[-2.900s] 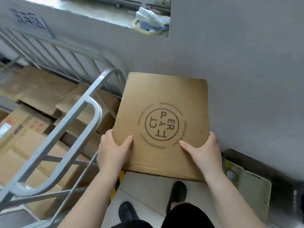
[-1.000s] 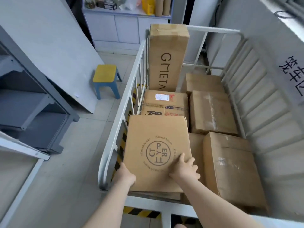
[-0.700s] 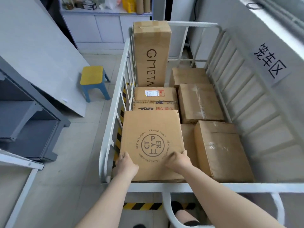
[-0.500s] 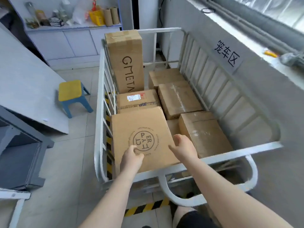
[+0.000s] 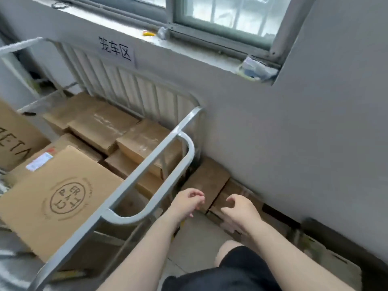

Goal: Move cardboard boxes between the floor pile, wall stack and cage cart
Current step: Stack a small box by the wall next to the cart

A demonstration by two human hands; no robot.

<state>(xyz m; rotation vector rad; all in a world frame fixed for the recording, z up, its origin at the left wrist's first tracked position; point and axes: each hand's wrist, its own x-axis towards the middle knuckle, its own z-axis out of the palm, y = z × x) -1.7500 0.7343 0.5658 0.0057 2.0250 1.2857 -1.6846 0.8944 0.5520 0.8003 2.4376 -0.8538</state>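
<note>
While both hands, left hand (image 5: 186, 203) and right hand (image 5: 239, 208), hang loosely curled and empty over the flat boxes (image 5: 206, 181) against the wall: probably light, stiff cardboard, best gripped by opposite edges.

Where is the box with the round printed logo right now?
The logo box lies flat in the cage cart, lower left of the head view, beside the near rail.
</note>
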